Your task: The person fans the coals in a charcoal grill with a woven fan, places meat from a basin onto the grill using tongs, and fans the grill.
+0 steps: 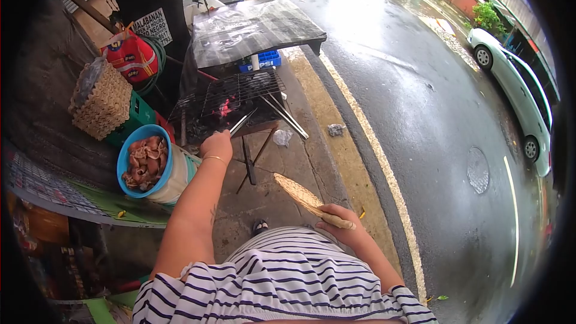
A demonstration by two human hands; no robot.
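My left hand is stretched forward at the near edge of the charcoal grill, its fingers closed around metal tongs that point up and right over the coals. A red glow shows among the dark coals under the wire grate. Low on the right, my right hand grips the handle of a flat woven fan, which points up and left, away from the grill. A second pair of metal tongs lies at the grill's right side.
Left of the grill stand a blue-rimmed bucket of brownish pieces, a woven basket and a red bag. A covered table is behind the grill. The wet road runs right, with a parked car.
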